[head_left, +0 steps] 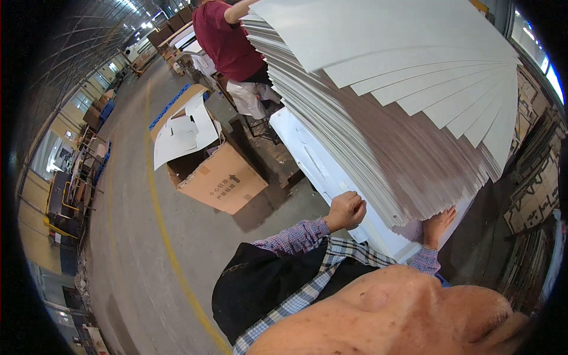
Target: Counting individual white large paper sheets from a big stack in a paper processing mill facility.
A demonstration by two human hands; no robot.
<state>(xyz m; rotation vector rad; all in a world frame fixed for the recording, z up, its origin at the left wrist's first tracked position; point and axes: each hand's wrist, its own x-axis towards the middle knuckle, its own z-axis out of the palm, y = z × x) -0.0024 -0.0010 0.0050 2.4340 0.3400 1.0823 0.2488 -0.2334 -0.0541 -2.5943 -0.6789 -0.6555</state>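
A tall stack of large pale cardboard sheets [426,160] leans and fans out in front of me, its top sheets spread in overlapping steps. My right hand [436,229] lies against the stack's near lower edge, with its fingers stretched out and partly hidden by the sheets. To the left of the stack, my left hand [347,211] is curled into a loose fist above the white surface [322,168]; I see nothing in it. That white surface lies beneath the stack.
An open brown carton [222,183] with white cut sheets [186,136] on top stands on the floor at left. Beyond it, a person in a dark red shirt [228,41] reaches toward the stack's far end. Patterned boards [535,160] stand at the right.
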